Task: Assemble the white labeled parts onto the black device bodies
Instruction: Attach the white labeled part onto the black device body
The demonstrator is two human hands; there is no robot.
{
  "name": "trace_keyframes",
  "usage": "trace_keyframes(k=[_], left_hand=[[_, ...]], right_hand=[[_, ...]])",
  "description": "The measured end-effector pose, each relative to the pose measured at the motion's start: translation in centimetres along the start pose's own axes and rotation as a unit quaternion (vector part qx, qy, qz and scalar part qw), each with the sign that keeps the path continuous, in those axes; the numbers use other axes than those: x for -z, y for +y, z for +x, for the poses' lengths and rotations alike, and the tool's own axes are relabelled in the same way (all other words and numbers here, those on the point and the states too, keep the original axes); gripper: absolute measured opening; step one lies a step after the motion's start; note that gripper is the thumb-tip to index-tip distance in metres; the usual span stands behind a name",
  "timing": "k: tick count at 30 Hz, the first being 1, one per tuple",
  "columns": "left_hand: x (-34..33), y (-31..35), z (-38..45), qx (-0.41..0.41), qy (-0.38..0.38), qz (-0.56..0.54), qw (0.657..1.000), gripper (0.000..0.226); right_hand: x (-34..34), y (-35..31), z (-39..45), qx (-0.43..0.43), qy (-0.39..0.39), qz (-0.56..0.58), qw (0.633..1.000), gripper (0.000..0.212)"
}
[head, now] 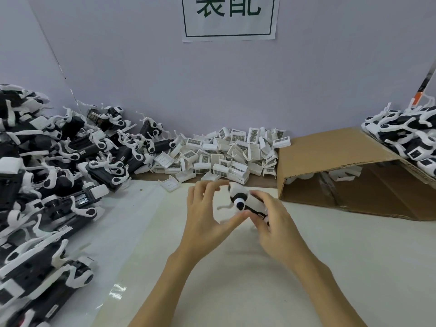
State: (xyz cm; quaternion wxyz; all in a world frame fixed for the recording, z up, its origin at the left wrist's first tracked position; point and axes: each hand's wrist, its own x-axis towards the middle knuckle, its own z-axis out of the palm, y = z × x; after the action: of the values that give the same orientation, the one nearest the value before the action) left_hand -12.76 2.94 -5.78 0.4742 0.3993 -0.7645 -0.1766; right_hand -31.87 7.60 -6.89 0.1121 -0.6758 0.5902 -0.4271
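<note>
Brown corrugated cardboard box [342, 159] lies tipped on its side at right, open mouth facing the camera; inside, a few white plastic pieces [342, 174] show dimly in the shadow, details too dark to tell. On top of the box's far right edge sits a stack of black-and-white assembled devices [410, 135]. Work surface is an off-white tabletop [236, 279] with a glossy clear sheet over its left part; a brown strip of table shows along the back. Behind it a pale lilac wall [165, 79] carries a white paper sign with a dark green border and large characters [228, 15]. Loose heap of small white plastic clip parts with barcode labels [226, 149] lies against the wall at centre back, one stray part just in front of it. A big pile of black device bodies with white curved arms [47, 173] fills the left side, from the wall down to the near edge. At centre, held above the table, a black device body with white cap end and a round black-and-white knob [246, 201] is blurred by motion. The right hand [276, 223] grips the body from the right, fingers curled round it. The left hand [207, 208] pinches the device's white end between thumb and fingers.
</note>
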Motion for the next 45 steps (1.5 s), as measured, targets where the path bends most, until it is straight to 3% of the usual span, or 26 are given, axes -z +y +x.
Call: trace_keyframes(k=[3, 5, 8, 12, 15, 19, 23, 25, 29, 32, 34, 37, 40, 42, 43, 45], left_hand=[[0.0, 0.5, 0.1, 0.078, -0.056, -0.114, 0.989, 0.035], [0.0, 0.7, 0.2, 0.110, -0.049, -0.180, 0.976, 0.022], [-0.3, 1.2, 0.2, 0.086, 0.009, -0.159, 0.984, 0.029], [-0.6, 1.3, 0.0, 0.063, 0.020, -0.096, 0.993, 0.043], [-0.1, 1.2, 0.3, 0.118, 0.000, -0.163, 0.979, 0.040], [0.2, 1.2, 0.4, 0.171, 0.019, -0.243, 0.955, 0.028], [0.7, 1.3, 0.7, 0.214, -0.013, -0.307, 0.927, 0.032], [0.7, 1.1, 0.8, 0.227, -0.013, -0.317, 0.921, 0.035], [0.8, -0.2, 0.7, 0.262, 0.009, -0.327, 0.908, 0.046], [0.6, -1.2, 0.8, 0.278, 0.024, -0.308, 0.909, 0.051], [0.4, -1.9, 1.0, 0.284, 0.045, -0.305, 0.908, 0.059], [0.6, -3.0, 1.5, 0.308, 0.082, -0.325, 0.890, 0.067], [0.6, -3.7, 1.7, 0.328, 0.093, -0.329, 0.881, 0.067], [0.6, -3.9, 1.7, 0.333, 0.085, -0.326, 0.881, 0.067], [0.5, -3.9, 1.7, 0.332, 0.078, -0.325, 0.882, 0.068], [0.4, -4.0, 1.7, 0.330, 0.070, -0.320, 0.885, 0.067]], right_hand=[[-0.6, -0.3, -0.1, 0.032, -0.026, 0.003, 0.999, 0.044], [-1.1, -0.7, -0.1, 0.046, -0.006, -0.017, 0.999, 0.048], [-1.9, -1.4, -0.3, 0.044, 0.037, -0.075, 0.996, 0.061], [-2.6, -1.6, -0.1, 0.035, 0.084, -0.061, 0.994, 0.048], [-2.0, -1.2, 0.1, 0.019, 0.067, -0.035, 0.997, 0.055], [-1.6, -0.8, 0.4, 0.035, 0.027, -0.041, 0.998, 0.048], [-1.7, -0.4, 0.4, 0.030, 0.015, -0.002, 0.999, 0.052], [-1.8, -0.3, 0.1, 0.010, 0.024, 0.002, 1.000, 0.054], [-2.2, -0.7, -0.2, -0.014, 0.019, 0.044, 0.999, 0.040], [-1.9, -1.3, 0.0, -0.097, -0.008, 0.052, 0.994, 0.035], [-0.8, -1.8, 1.0, -0.197, -0.042, 0.142, 0.969, 0.033], [4.8, -2.7, 5.6, -0.283, -0.024, 0.413, 0.865, 0.024], [14.0, -3.0, 11.3, -0.215, 0.160, 0.649, 0.712, 0.015], [18.3, -2.8, 13.2, -0.149, 0.263, 0.718, 0.627, 0.030], [19.1, -2.5, 13.5, -0.150, 0.265, 0.727, 0.615, 0.042], [18.1, -2.0, 12.7, -0.196, 0.201, 0.707, 0.649, 0.053]])
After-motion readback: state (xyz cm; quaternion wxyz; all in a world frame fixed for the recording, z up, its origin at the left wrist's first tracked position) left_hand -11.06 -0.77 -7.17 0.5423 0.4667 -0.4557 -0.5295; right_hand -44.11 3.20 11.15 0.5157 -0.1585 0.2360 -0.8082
